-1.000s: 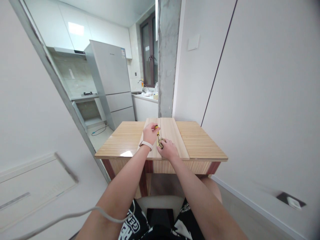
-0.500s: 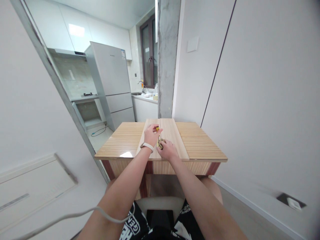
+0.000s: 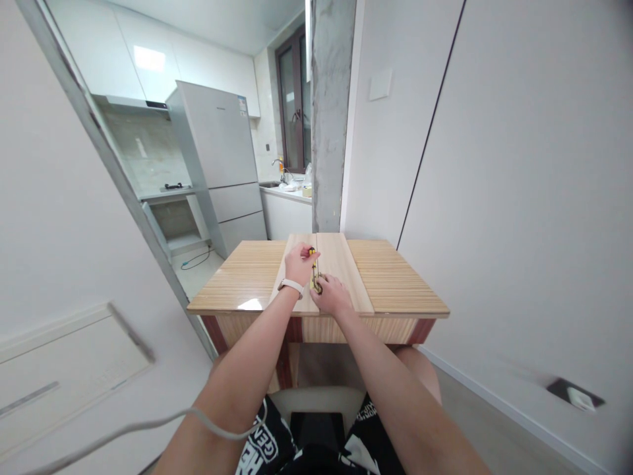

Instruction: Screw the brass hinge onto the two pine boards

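Observation:
My left hand [image 3: 299, 264], with a pale watch band on its wrist, is closed on the handle of a small yellow and black screwdriver [image 3: 312, 251]. The shaft points down toward a small yellowish piece with dark parts [image 3: 316, 285], whose kind I cannot make out. My right hand [image 3: 333, 294] has its fingers closed around that piece and holds it low over the boards near the table's front edge. Fingers cover part of the piece, and whether the screwdriver tip touches it is too small to tell.
Two pale wooden boards [image 3: 341, 264] lie side by side across the middle of the striped wooden table [image 3: 400, 277]. A grey cable [image 3: 148, 422] crosses at lower left. A wall stands close on the right; a fridge [image 3: 217, 138] and a sink counter [image 3: 287, 191] are beyond.
The left hand's fingers have shifted around the screwdriver handle, and the shaft now shows more plainly. My right hand keeps the yellowish piece in nearly the same spot.

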The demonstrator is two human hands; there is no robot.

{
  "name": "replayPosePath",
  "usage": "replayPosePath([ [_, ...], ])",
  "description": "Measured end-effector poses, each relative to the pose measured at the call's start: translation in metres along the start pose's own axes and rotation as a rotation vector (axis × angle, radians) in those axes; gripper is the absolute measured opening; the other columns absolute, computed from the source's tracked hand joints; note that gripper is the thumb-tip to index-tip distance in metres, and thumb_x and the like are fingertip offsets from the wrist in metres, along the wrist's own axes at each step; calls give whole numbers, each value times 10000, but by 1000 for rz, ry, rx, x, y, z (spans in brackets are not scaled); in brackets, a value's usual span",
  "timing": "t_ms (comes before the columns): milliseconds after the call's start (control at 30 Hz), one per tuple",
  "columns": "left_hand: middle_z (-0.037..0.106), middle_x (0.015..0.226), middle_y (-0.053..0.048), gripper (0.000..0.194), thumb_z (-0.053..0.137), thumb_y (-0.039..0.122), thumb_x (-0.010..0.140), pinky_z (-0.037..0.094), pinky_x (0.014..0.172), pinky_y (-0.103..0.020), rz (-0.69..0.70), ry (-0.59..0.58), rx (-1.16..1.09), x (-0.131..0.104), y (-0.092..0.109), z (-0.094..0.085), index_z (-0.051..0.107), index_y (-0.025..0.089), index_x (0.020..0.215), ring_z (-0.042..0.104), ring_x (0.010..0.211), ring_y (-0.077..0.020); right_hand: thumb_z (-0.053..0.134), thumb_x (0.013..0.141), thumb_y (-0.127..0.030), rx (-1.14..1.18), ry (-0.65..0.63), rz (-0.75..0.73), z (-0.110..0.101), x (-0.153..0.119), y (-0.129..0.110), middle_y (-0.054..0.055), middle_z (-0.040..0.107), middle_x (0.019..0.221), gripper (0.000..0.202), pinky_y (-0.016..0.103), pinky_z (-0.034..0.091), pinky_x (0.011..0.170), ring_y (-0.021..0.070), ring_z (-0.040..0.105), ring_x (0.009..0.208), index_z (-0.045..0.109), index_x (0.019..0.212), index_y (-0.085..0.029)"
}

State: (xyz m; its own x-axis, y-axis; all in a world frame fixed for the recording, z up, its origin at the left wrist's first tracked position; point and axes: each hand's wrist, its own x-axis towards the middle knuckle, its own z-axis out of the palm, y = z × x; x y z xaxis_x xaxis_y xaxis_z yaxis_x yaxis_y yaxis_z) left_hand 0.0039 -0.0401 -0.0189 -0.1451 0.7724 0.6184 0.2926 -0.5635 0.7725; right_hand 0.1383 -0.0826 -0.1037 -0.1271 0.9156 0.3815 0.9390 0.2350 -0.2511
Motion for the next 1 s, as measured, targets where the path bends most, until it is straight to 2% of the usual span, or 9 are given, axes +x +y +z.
replayPosePath([
  [133,748,893,-46,186,805,237,818,577,756,-294,-17,-124,-84,5,-4,-4,733,193,984,707,828,-176,577,970,-534,3,0,5,-1,0,0,91,622,1354,366,405,398,1027,271,535,1231,691,1231,-304],
  [200,752,908,-51,188,796,234,828,580,747,-289,-15,-151,-81,6,-5,-6,736,197,1002,713,845,-179,585,966,-537,6,8,1,-1,0,0,89,626,1352,362,405,400,1030,272,536,1237,692,1219,-301],
  [267,753,911,-46,194,787,234,840,580,754,-291,-4,-120,-39,4,-4,-7,732,204,1023,714,839,-175,588,966,-537,9,16,-2,-1,0,0,84,627,1354,356,408,398,1038,270,535,1243,692,1212,-303],
  [433,739,926,-37,217,780,247,853,581,771,-290,10,79,41,-6,-3,-3,691,210,1048,708,841,-169,591,970,-531,17,19,-2,-3,-1,0,80,627,1361,345,409,391,1048,263,532,1245,686,1220,-314],
  [500,735,958,-40,217,779,249,857,583,793,-294,15,110,50,-9,-4,-1,681,214,1047,710,866,-171,592,970,-529,17,14,0,-3,-1,0,82,623,1372,344,411,389,1050,266,524,1257,687,1221,-314],
  [667,730,940,-33,263,796,202,830,577,807,-307,-25,147,95,-12,-1,3,675,221,1063,703,833,-172,588,971,-522,10,5,8,-3,-1,-1,84,615,1386,343,414,386,1051,268,522,1252,688,1222,-310],
  [767,735,919,-49,211,800,229,838,576,786,-304,-83,172,45,-14,4,5,666,203,998,710,838,-183,596,967,-518,4,11,7,-3,-1,-2,85,613,1390,343,413,392,1043,269,527,1244,690,1223,-311],
  [1000,742,886,-45,140,780,269,860,560,783,-295,-77,131,35,-15,8,4,660,206,896,704,826,-179,603,970,-518,1,9,20,-5,-2,-3,78,616,1392,335,407,397,1041,265,530,1258,691,1227,-323],
])
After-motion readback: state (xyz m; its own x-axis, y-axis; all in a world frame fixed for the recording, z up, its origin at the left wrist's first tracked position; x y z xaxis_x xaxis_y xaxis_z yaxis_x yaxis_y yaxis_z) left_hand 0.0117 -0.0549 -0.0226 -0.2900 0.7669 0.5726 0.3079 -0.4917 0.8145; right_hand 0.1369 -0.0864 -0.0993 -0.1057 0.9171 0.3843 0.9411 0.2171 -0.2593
